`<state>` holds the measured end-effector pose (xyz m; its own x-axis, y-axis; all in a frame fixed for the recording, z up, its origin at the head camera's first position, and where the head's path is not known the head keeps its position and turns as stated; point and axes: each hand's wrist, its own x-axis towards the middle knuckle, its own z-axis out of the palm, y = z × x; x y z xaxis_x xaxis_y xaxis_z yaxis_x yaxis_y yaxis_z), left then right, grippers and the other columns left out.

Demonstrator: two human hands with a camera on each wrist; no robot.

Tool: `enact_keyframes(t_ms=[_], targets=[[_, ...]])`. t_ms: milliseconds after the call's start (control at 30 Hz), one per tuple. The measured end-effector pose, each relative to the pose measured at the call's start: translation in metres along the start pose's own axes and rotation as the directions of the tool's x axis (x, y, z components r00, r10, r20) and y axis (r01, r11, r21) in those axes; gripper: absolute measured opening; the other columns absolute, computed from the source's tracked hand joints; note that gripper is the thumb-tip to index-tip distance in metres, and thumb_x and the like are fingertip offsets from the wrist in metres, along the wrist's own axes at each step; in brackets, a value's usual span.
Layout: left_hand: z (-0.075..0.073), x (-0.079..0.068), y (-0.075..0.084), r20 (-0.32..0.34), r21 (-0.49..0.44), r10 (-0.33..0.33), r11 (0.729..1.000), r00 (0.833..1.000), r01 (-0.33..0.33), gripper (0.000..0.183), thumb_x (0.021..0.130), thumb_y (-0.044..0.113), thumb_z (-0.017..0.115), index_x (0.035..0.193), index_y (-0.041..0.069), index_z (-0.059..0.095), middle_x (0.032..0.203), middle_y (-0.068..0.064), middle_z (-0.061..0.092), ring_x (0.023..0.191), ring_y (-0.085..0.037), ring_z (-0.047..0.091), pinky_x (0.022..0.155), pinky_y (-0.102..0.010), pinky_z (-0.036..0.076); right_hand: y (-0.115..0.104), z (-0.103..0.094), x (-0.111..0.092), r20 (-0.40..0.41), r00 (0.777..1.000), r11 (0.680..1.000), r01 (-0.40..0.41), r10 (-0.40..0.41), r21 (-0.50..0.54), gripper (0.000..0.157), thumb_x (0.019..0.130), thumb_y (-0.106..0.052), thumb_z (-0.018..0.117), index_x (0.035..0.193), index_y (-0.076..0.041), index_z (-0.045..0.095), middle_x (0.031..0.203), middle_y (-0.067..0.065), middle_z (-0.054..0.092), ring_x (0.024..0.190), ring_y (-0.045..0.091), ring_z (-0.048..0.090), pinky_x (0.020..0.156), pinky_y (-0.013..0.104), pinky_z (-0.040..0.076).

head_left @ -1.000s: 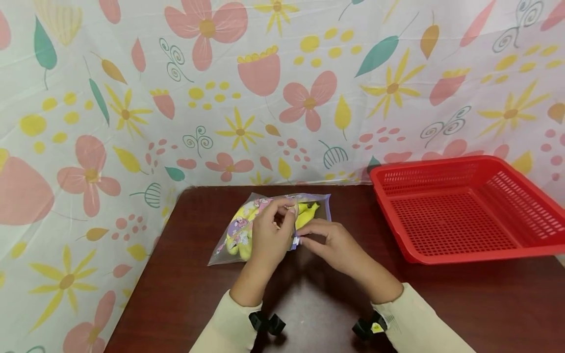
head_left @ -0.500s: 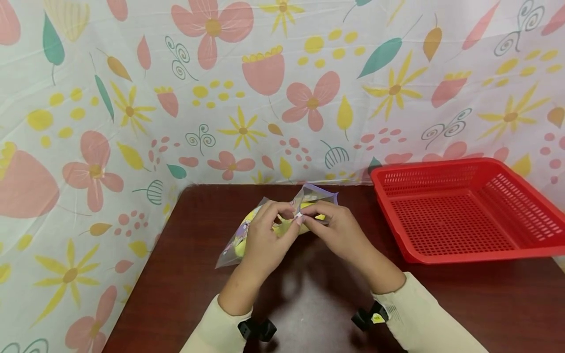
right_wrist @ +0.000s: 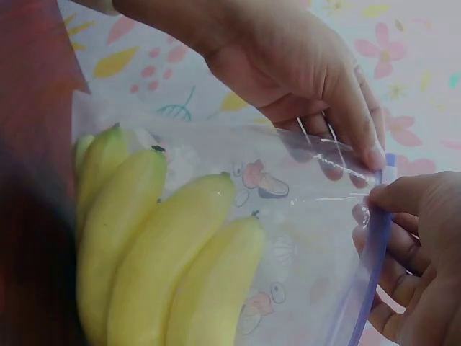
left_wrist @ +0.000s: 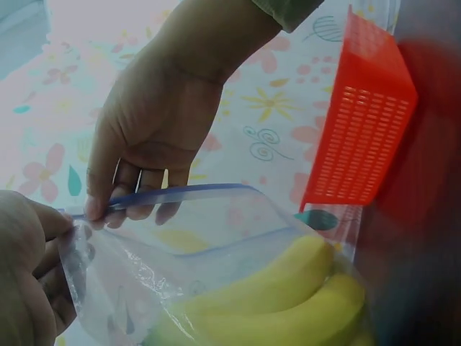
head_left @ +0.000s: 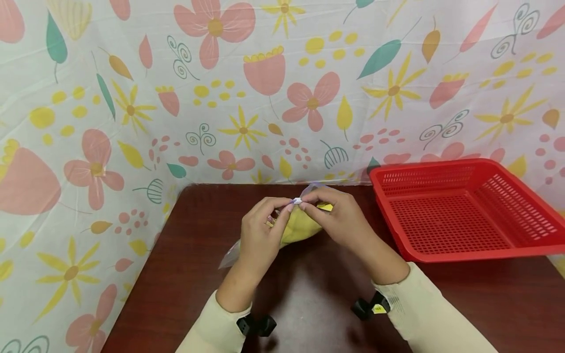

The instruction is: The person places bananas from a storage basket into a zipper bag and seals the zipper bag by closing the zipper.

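A clear zip bag (right_wrist: 302, 238) with cartoon prints and a purple zip edge holds several yellow bananas (right_wrist: 162, 267). Its mouth is raised, with the bananas low in the bag. At one end of the zip sits a small white slider (head_left: 297, 200). My left hand (head_left: 260, 233) pinches the zip end between thumb and forefinger, just left of the slider. From the other side my right hand (head_left: 344, 218) pinches at the slider with thumb and forefinger. The fingertips of both hands nearly meet there. In the head view the hands cover much of the bag.
A red perforated plastic basket (head_left: 410, 257) stands on the right of the dark wooden table (head_left: 190, 274). Behind and to the left hangs a floral-print cloth (head_left: 273, 142). Black cameras are strapped at both wrists, over cream sleeves.
The bag, lying flatter on the table a second ago, has its zip edge lifted and turned up. Both hands have moved up, bringing their fingertips together at the slider.
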<state>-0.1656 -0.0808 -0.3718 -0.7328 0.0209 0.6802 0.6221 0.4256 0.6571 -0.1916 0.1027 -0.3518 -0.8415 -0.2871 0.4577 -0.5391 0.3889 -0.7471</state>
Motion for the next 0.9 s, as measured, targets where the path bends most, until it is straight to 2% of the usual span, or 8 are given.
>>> enact_keyframes(t_ms=[200,333,400,533,667,767,900], targets=[[-0.001,0.006,0.005,-0.039,-0.068,-0.003,0.998,0.999,0.000,0.014,0.100,0.020,0.064,0.101,0.009,0.074,0.092,-0.002,0.070,0.082,-0.011,0.062,0.073,-0.023,0.052,-0.003,-0.009,0.004,0.021,0.999,0.999,0.030,-0.031,0.017,0.009,0.089,-0.010,0.076,0.098,-0.014,0.075,0.101,-0.002,0.071,0.095,0.009,0.064,0.084,0.025,0.059],[-0.002,0.009,0.006,-0.088,-0.112,-0.016,0.994,0.996,0.006,0.014,0.100,0.018,0.065,0.102,0.007,0.074,0.095,-0.005,0.071,0.082,-0.012,0.063,0.074,-0.023,0.053,0.008,-0.017,0.004,0.073,0.996,0.998,0.057,-0.054,-0.037,0.013,0.089,-0.011,0.077,0.102,-0.014,0.073,0.114,0.001,0.065,0.110,0.015,0.061,0.091,0.039,0.059],[-0.003,0.009,0.006,-0.117,-0.138,-0.025,0.990,0.993,0.009,0.013,0.099,0.016,0.065,0.102,0.007,0.073,0.096,-0.006,0.071,0.082,-0.012,0.062,0.073,-0.023,0.053,0.018,-0.022,0.002,0.108,0.994,0.995,0.038,-0.028,-0.088,0.014,0.089,-0.013,0.077,0.102,-0.014,0.073,0.121,0.003,0.062,0.117,0.018,0.057,0.091,0.043,0.058],[-0.007,0.010,0.004,-0.168,-0.179,-0.038,0.984,0.985,0.008,0.010,0.097,0.011,0.067,0.102,0.005,0.073,0.097,-0.009,0.070,0.080,-0.011,0.060,0.069,-0.022,0.051,0.044,-0.031,-0.005,0.129,0.990,0.974,-0.027,0.058,-0.226,0.016,0.089,-0.018,0.078,0.103,-0.013,0.073,0.130,0.008,0.058,0.121,0.026,0.053,0.086,0.046,0.055],[-0.011,0.012,0.001,-0.211,-0.205,-0.047,0.979,0.976,0.003,0.010,0.097,0.009,0.067,0.101,0.003,0.072,0.095,-0.011,0.069,0.079,-0.009,0.059,0.067,-0.020,0.049,0.065,-0.039,-0.010,0.099,0.985,0.939,-0.105,0.144,-0.328,0.021,0.089,-0.017,0.077,0.108,-0.008,0.071,0.138,0.016,0.053,0.127,0.036,0.049,0.099,0.054,0.048],[-0.012,0.013,-0.001,-0.241,-0.213,-0.050,0.977,0.969,-0.003,0.009,0.097,0.009,0.067,0.101,0.002,0.072,0.094,-0.012,0.068,0.078,-0.010,0.058,0.064,-0.019,0.046,0.073,-0.044,-0.011,0.087,0.974,0.914,-0.162,0.209,-0.371,0.024,0.091,-0.013,0.073,0.112,-0.005,0.068,0.140,0.021,0.049,0.132,0.040,0.046,0.107,0.057,0.042],[-0.015,0.014,-0.003,-0.266,-0.217,-0.056,0.976,0.962,-0.003,0.009,0.096,0.007,0.067,0.101,0.001,0.072,0.094,-0.014,0.068,0.077,-0.010,0.055,0.061,-0.019,0.042,0.075,-0.048,-0.009,0.087,0.958,0.888,-0.219,0.275,-0.404,0.021,0.095,-0.012,0.065,0.115,-0.004,0.067,0.135,0.023,0.055,0.128,0.040,0.051,0.107,0.059,0.042]])
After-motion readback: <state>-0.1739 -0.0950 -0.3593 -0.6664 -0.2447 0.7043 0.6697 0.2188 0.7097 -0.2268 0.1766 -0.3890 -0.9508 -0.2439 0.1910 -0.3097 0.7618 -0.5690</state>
